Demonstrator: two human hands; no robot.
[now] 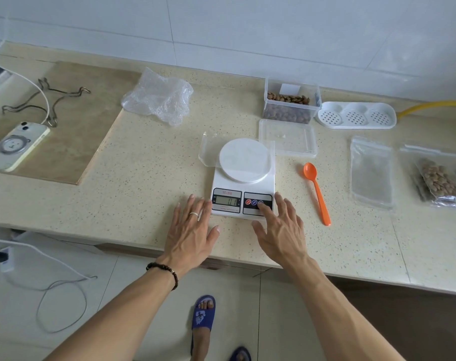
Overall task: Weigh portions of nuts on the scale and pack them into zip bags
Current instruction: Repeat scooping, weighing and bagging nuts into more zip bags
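Your flat left hand (193, 225) braced the kitchen scale (243, 188) while your right hand (279, 225), fingers straight and holding nothing, pressed a button (260, 203), likely zeroing it.

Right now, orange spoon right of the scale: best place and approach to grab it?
Probably pinch the orange spoon mid-handle from above. It lies flat on the counter, bowl away from the person, handle end nearest the edge. The right hand is closest and open, a finger on the scale buttons.
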